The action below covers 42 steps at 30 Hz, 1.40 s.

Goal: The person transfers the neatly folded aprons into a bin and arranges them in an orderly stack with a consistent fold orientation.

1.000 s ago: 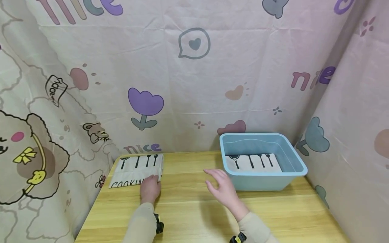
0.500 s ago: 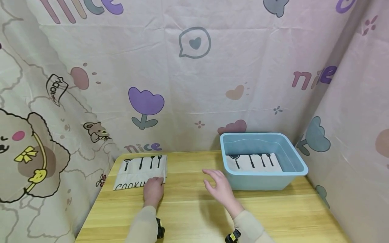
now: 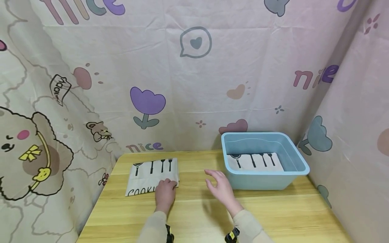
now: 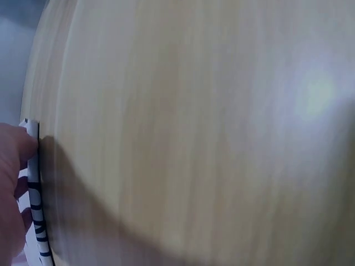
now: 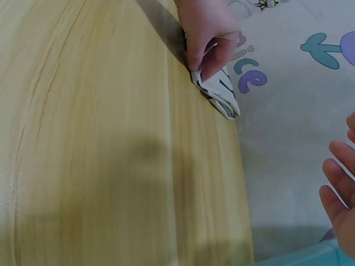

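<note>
A folded white cloth with black utensil prints and lettering lies on the left part of the table. My left hand pinches its front right corner; the right wrist view shows thumb and fingers closed on that folded corner. In the left wrist view, only the cloth's edge shows beside the hand. My right hand hovers over the table just left of the blue bin, fingers spread and holding nothing. Inside the bin lies another folded white cloth with the same prints.
The wooden table runs between the two hands and in front of them. A printed fabric curtain hangs behind the table and along both sides. The bin stands at the back right, close to the curtain.
My left hand has drawn the folded cloth to the right and slightly toward me across the table. The right hand has barely moved. The bin and its cloth stay put.
</note>
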Each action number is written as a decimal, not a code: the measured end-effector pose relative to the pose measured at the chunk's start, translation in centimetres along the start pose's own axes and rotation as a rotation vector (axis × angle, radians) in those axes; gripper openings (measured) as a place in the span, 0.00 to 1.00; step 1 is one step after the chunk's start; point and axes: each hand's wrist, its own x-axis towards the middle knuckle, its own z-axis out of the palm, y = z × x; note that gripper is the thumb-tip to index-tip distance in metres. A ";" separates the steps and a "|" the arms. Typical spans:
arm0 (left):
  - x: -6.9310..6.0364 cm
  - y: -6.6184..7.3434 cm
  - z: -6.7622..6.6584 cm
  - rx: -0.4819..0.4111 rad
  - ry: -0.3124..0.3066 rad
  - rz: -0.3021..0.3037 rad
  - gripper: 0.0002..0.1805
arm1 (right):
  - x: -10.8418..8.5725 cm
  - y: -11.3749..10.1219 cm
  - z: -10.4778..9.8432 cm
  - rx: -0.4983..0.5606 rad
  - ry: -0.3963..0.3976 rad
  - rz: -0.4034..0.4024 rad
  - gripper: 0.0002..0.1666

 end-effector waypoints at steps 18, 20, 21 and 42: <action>-1.9 6.6 1.4 -0.003 -0.025 0.070 0.10 | -0.7 0.9 0.6 0.004 0.011 0.072 0.20; -2.1 7.4 1.4 0.001 -0.033 0.077 0.10 | -0.8 1.0 0.7 0.011 0.008 0.090 0.20; -2.2 7.8 1.5 0.002 -0.040 0.075 0.11 | -0.9 1.1 0.7 0.012 0.006 0.101 0.20; -4.2 12.9 1.8 -0.055 -0.022 0.168 0.16 | -1.9 2.4 1.5 0.087 -0.001 0.312 0.20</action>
